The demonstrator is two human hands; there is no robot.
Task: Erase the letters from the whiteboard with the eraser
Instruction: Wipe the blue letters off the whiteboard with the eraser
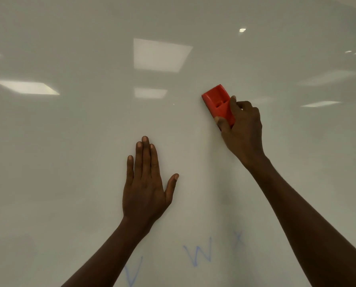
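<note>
Head view: right hand [242, 129] grips red eraser [217, 102] against whiteboard [69, 141]; left hand [146, 183] lies flat, fingers straight. Blue letters [197, 253] remain low; firm, overlapping downward strokes should clear them.

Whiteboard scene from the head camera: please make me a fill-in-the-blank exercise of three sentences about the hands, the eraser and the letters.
1. The right hand grips an eraser whose colour is ____.
2. The left hand rests on the whiteboard with its fingers ____.
3. The blue letter between the V and the X is ____.

Missing words: red; straight; W
</note>
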